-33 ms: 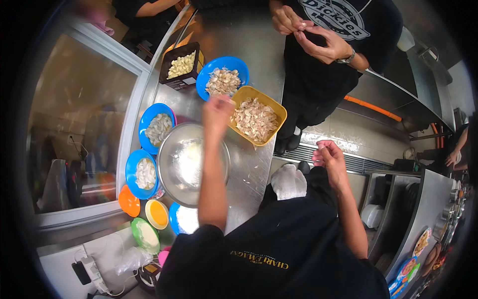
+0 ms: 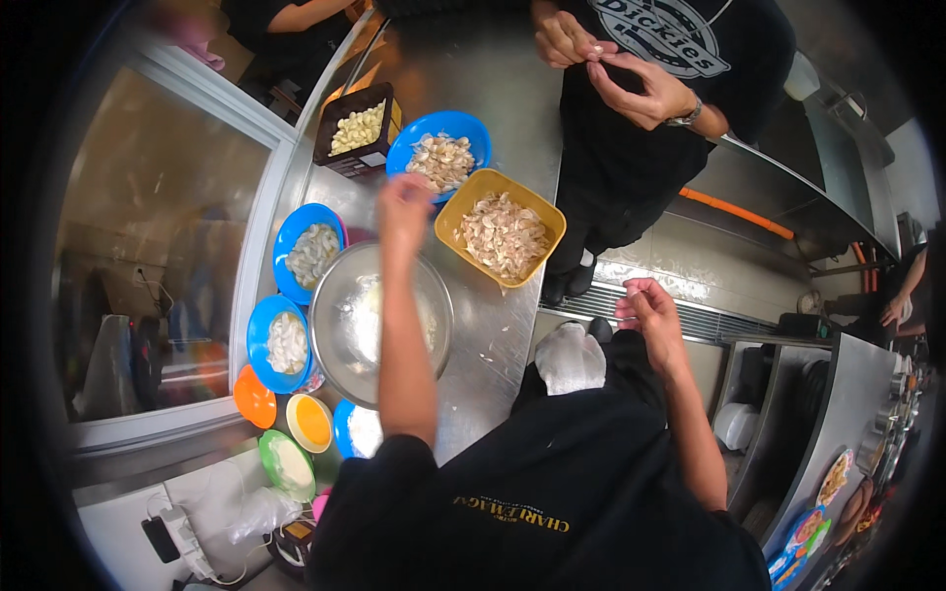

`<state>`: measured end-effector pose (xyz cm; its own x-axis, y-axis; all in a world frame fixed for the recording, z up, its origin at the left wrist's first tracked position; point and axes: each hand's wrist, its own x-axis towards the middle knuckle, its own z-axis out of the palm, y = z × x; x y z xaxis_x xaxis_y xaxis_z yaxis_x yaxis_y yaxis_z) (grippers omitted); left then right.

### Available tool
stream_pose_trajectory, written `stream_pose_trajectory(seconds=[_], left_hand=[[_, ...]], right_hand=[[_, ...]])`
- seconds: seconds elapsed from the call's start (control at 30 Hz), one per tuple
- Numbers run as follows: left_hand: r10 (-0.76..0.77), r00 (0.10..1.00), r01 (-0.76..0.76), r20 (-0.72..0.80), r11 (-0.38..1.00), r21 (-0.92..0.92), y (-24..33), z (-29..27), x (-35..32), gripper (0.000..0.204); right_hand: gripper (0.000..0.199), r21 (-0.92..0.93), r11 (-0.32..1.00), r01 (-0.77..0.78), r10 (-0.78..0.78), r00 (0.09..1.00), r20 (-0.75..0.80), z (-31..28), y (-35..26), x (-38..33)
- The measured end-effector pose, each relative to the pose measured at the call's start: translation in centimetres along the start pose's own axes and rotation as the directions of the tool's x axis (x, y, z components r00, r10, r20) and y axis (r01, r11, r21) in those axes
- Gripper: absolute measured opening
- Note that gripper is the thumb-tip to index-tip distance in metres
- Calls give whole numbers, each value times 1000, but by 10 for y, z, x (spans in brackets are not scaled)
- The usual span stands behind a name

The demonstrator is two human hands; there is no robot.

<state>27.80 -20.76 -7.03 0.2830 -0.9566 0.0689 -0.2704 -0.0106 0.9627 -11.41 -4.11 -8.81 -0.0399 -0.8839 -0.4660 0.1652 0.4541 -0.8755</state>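
The left hand (image 2: 404, 209) reaches over the steel surface (image 2: 493, 335), just beside the yellow bowl (image 2: 503, 236) of peels and beyond the metal bowl (image 2: 379, 320); its fingers are blurred, so I cannot tell their grip. The right hand (image 2: 645, 310) hovers off the surface's edge, fingers loosely curled, holding nothing visible.

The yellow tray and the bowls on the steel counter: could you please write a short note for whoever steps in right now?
Left hand reaches out over the counter between the steel bowl and the yellow tray of peelings; whether it holds anything cannot be told.
Right hand hangs off the counter edge, fingers curled.
Blue bowls and the dark box already hold pale pieces.
A co-worker's hands work opposite.
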Motion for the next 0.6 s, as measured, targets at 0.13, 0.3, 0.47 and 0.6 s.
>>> stream_pose_trajectory(seconds=[0.13, 0.3, 0.47, 0.6], left_hand=[[241, 908, -218, -342, 970, 105, -18, -104, 159, 28], [298, 922, -177, -247, 892, 417, -42, -62, 188, 34], [224, 964, -265, 142, 773, 576, -79, 12, 169, 15], [141, 927, -343, 347, 691, 636, -93, 45, 166, 18]], right_hand=[[28, -16, 999, -36, 37, 994, 106, 5, 7, 3], [26, -14, 1000, -22, 23, 999, 44, -9, 7, 0], [23, -37, 998, -48, 50, 998, 49, -14, 11, -7], [22, -54, 996, -76, 80, 994, 72, -10, 18, -8]])
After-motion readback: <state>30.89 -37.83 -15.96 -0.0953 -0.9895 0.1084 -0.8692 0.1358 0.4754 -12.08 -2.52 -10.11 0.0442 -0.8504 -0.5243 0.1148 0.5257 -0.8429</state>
